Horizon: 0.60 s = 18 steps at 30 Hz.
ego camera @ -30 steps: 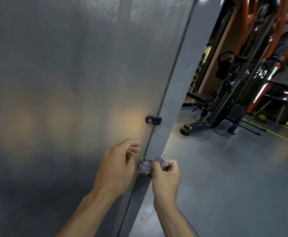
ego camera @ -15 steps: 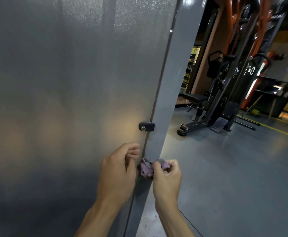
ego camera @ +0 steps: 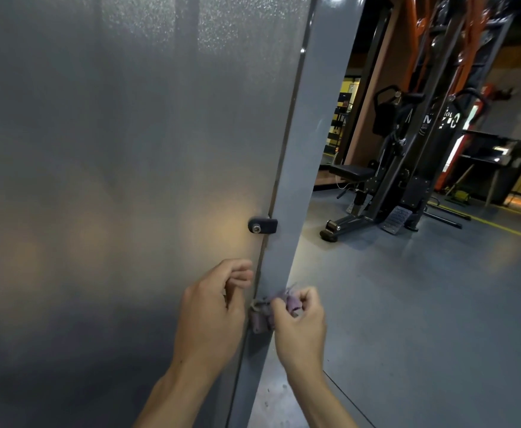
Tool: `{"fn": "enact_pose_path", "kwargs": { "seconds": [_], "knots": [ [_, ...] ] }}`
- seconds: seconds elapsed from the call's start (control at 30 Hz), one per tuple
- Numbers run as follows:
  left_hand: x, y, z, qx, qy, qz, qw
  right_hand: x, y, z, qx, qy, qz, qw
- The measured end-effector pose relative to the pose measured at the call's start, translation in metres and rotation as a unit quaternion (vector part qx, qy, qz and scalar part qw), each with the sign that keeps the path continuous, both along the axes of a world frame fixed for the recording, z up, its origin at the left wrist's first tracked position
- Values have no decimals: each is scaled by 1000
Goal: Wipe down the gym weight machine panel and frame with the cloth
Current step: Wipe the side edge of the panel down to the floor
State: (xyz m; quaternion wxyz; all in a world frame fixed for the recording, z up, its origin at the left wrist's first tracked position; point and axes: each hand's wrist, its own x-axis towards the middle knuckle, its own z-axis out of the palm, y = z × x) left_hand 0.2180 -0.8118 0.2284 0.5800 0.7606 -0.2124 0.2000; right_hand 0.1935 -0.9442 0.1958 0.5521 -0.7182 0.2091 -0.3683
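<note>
The weight machine's frosted grey panel (ego camera: 123,168) fills the left of the head view, and its grey frame post (ego camera: 311,143) runs down beside it. A black clip with a bolt (ego camera: 262,225) joins panel and post. My right hand (ego camera: 299,325) pinches a bunched purple cloth (ego camera: 260,318) against the post's lower part. My left hand (ego camera: 213,313) is at the panel's edge with its fingers curled. The cloth's left end reaches that hand's palm side, and whether the hand holds it is hidden.
Grey gym floor (ego camera: 423,304) spreads out to the right. A black exercise machine with a padded seat (ego camera: 376,193) stands at the back right, beside orange uprights (ego camera: 469,57). A yellow floor line (ego camera: 506,230) crosses the floor behind it.
Both hands stay at the post's lower part with the cloth between them. The cloth hangs a little lower on the post's edge now. The view has shifted slightly to the right.
</note>
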Motion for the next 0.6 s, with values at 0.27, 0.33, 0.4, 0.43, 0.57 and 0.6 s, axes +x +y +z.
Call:
{"fn": "enact_pose_path", "kwargs": {
  "seconds": [0.27, 0.33, 0.4, 0.43, 0.57, 0.6],
  "knots": [
    [-5, -2, 1, 20, -9, -20, 1000, 0, -3, 43, 10, -126, 36, 991],
    [-4, 0, -3, 32, -3, -18, 999, -5, 1, 27, 35, -94, 38, 994],
    [-2, 0, -6, 38, 6, -20, 999, -6, 3, 11, 49, -58, 24, 997],
    [-2, 0, -6, 39, 6, -20, 999, -5, 1, 7, 53, -53, 18, 997],
    [-6, 1, 1, 36, -8, -19, 999, 0, -1, 22, 73, -88, 23, 993],
    [-7, 1, 3, 33, -13, -19, 999, 1, -2, 28, 78, -108, 34, 991]
  ]
}}
